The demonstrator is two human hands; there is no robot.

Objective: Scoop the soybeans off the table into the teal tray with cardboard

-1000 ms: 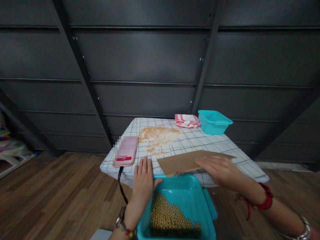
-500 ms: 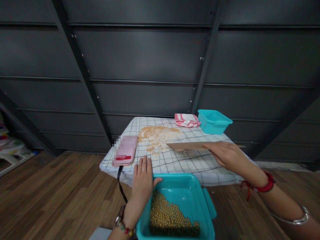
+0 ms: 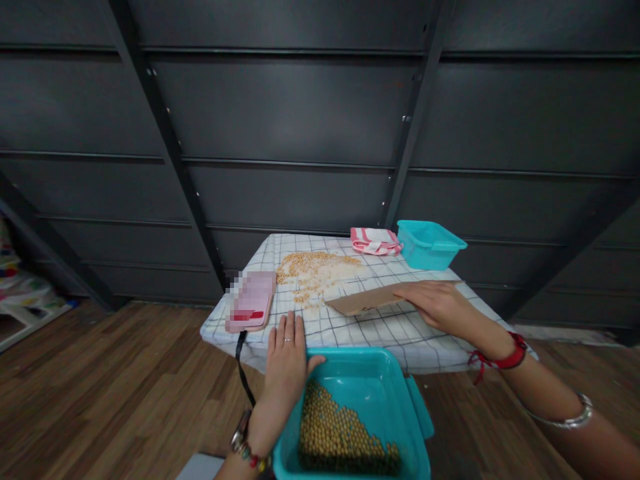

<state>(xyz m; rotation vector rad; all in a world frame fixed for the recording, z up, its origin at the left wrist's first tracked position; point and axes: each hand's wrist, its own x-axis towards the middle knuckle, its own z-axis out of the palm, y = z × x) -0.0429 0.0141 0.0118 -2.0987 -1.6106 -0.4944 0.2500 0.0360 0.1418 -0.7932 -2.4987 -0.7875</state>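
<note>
My left hand (image 3: 286, 359) grips the near-left rim of a teal tub (image 3: 390, 393), thumb inside, fingers flat against the table's front edge. The tub holds a heap of yellow beans (image 3: 343, 437) and hangs below the table's edge. My right hand (image 3: 437, 303) holds a brown cardboard sheet (image 3: 365, 300) on the checked tablecloth (image 3: 380, 330). The sheet's left end lies near a scatter of beans and pale grains (image 3: 315, 270) on the cloth.
A pink phone-like case (image 3: 251, 300) with a black strap lies at the table's left edge. A folded pink-and-white cloth (image 3: 375, 241) and a second teal tub (image 3: 430, 244) sit at the back right. Dark metal wall behind, wooden floor around.
My right hand carried the cardboard from the tub's rim away across the table toward the scattered beans, then set it lower on the cloth. My left hand and the tub stayed put.
</note>
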